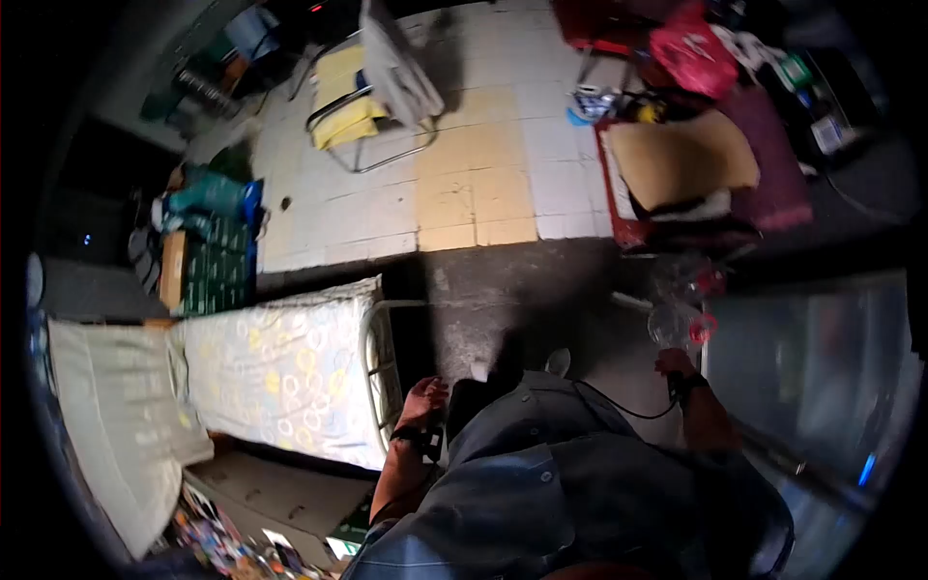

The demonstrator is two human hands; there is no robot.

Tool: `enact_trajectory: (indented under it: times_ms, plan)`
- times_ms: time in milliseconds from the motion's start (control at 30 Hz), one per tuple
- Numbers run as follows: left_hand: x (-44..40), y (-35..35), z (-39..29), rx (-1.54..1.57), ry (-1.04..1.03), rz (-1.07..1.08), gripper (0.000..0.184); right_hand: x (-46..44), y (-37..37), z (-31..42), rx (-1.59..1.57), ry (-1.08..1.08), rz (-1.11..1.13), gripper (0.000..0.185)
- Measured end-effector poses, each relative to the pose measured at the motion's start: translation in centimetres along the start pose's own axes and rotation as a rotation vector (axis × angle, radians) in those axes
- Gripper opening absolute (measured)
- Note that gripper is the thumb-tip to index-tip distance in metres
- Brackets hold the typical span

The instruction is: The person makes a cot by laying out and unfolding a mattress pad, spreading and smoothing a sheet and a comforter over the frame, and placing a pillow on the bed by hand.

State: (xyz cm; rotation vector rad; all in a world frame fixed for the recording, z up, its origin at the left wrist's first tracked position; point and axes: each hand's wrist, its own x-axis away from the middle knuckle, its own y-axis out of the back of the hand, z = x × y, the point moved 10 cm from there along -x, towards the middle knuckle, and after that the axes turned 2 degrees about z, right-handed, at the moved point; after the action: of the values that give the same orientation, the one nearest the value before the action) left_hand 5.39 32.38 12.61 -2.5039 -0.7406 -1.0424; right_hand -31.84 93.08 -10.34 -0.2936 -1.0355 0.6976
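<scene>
My left hand hangs low beside the end of a bed, with a dark band on its wrist. Its fingers are loosely bent and apart, and nothing shows in them. On the other side, my right hand also has a dark band at the wrist and is slightly blurred. Just beyond it in the picture are clear plastic containers with red parts. Whether my right fingers touch them cannot be made out. A dark cable runs from near that wrist towards my body.
Ahead, a chair with a yellow cloth stands on the tiled floor. A red chair with a tan cushion is at the right, and green crates at the left. A glass-topped cabinet is beside my right arm.
</scene>
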Motion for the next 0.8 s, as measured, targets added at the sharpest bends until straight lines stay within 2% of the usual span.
enact_trajectory:
  times_ms: [33, 67, 100, 133, 167, 200, 267, 333, 400, 500, 567, 600, 633, 667, 700, 733, 767, 800]
  plan:
    - [-0.3, 1.4, 2.4, 0.037, 0.087, -0.021, 0.038, -2.8, -0.1, 2.4, 0.379, 0.042, -0.025, 0.010]
    - [-0.8, 3.4, 5.4, 0.075, 0.174, -0.033, 0.039, -4.6, -3.1, 5.9, 0.698, 0.081, -0.033, 0.012]
    - [-1.0, 5.4, 8.7, 0.114, 0.260, -0.039, 0.040, -6.0, -8.5, 9.9, 1.196, 0.155, 0.050, 0.014]
    - [-1.2, 7.5, 10.5, -0.171, 0.135, 0.003, 0.038, -7.6, -13.0, 12.5, 1.587, 0.239, 0.170, 0.016]
    - [-0.9, 8.8, 12.2, -0.254, 0.131, -0.007, 0.035, -8.9, -16.8, 14.2, 1.827, 0.316, 0.267, 0.018]
    - [-0.8, 10.3, 14.2, -0.337, 0.127, -0.017, 0.032, -10.1, -19.2, 15.9, 1.859, 0.314, 0.319, 0.021]
    - [0.3, 11.8, 18.4, -0.088, 0.363, -0.116, 0.025, -12.9, -19.6, 19.1, 1.228, 0.209, 0.039, 0.020]
    - [-0.3, 13.6, 20.4, 0.161, 0.579, -0.198, 0.020, -14.5, -19.0, 19.6, 0.696, -0.088, -0.244, 0.021]
    - [-3.8, 14.9, 18.5, 0.270, 0.661, -0.199, 0.021, -13.0, -20.5, 19.9, 0.470, -0.260, -0.461, 0.023]
    - [-16.4, 18.5, 11.1, 0.255, 0.559, 0.041, 0.029, -10.6, -23.5, 21.0, 0.343, -0.416, -0.700, 0.028]
    - [-24.1, 20.1, -1.0, 0.222, 0.543, 0.259, 0.030, -12.9, -20.6, 18.0, 0.104, -0.459, -0.644, 0.031]
    - [-29.1, 22.0, -7.3, 0.203, 0.233, 0.150, 0.028, -14.6, -19.6, 17.7, -0.012, -0.473, -0.609, 0.033]
    - [-31.8, 23.1, -16.1, 0.151, -0.073, 0.032, 0.026, -16.5, -20.7, 19.7, 0.035, -0.471, -0.578, 0.032]
    - [-32.2, 24.2, -23.0, 0.131, -0.233, -0.098, 0.023, -18.5, -21.7, 21.5, 0.080, -0.471, -0.548, 0.031]
    - [-30.3, 23.8, -33.4, 0.090, -0.386, -0.236, 0.021, -20.2, -23.1, 23.3, 0.123, -0.476, -0.519, 0.031]
    - [-30.1, 22.9, -38.0, 0.369, -0.343, -0.230, 0.023, -22.0, -24.5, 25.4, 0.168, -0.481, -0.501, 0.032]
    - [-30.4, 22.5, -41.6, 0.469, -0.349, -0.245, 0.027, -24.3, -26.1, 28.1, 0.215, -0.481, -0.484, 0.033]
    - [-30.9, 22.5, -44.1, 0.406, -0.318, -0.291, 0.028, -26.8, -26.8, 30.5, 0.267, -0.482, -0.461, 0.033]
